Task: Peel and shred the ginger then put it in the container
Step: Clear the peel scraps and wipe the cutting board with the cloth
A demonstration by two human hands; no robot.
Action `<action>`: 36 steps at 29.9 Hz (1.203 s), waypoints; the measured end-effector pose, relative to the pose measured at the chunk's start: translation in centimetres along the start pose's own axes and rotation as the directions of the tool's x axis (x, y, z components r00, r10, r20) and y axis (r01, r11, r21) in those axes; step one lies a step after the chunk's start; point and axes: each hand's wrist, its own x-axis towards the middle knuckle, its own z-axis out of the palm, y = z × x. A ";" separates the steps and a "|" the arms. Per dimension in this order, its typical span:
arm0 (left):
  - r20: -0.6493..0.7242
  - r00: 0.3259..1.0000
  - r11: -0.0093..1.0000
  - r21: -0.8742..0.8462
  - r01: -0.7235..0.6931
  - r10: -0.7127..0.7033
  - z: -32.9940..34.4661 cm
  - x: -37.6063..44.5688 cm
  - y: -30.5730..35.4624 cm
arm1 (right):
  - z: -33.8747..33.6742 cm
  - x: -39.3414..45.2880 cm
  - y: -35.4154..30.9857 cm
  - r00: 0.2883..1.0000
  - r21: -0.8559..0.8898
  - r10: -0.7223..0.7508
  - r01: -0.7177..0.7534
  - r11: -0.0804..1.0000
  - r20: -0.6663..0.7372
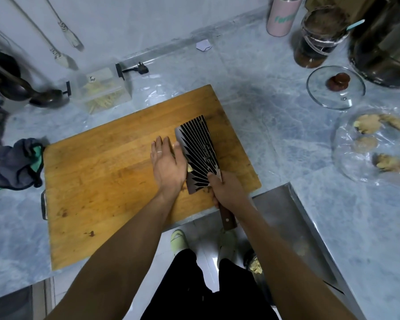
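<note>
The person stands at the grey marble table, over a large orange-brown wooden cutting board. The right hand is closed around the dark wooden handle of a wide steel cleaver with a black ribbed pattern on its blade, and the blade leans toward the left hand. The left hand is open, with straight fingers, and its palm lies beside the flat of the blade. Only a small pale yellow piece of ginger shows, in the gap between the left palm and the blade; the rest is hidden under the hand, so I cannot tell how much is there. I think the step is to gather the cut ginger onto the blade. To do it well, the edge should stay low on the board, and the open palm should push the shreds gently, with the fingers away from the edge. The clear plastic container with black clips, which already holds pale shreds, stands on the table beyond the far left part of the board, well apart from both hands. Unpeeled ginger pieces lie on a clear plastic sheet at the right.
</note>
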 end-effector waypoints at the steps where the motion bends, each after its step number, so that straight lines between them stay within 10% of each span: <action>1: -0.006 1.000 1.000 -0.019 0.003 -0.003 0.0 0.0 0.0 | 0.1 0.0 0.0 1.000 0.015 0.001 -0.001 1.000 0.005; 21: -0.054 0.996 0.971 -0.225 -0.084 0.074 0.2 -5.7 0.6 | 2.9 -3.7 1.4 0.985 0.080 0.047 -0.060 0.995 0.167; 36: 0.072 0.894 0.866 -0.291 -0.406 0.443 -3.4 -17.8 -4.3 | 7.7 -18.4 9.3 0.986 0.257 0.058 -0.016 0.966 -0.156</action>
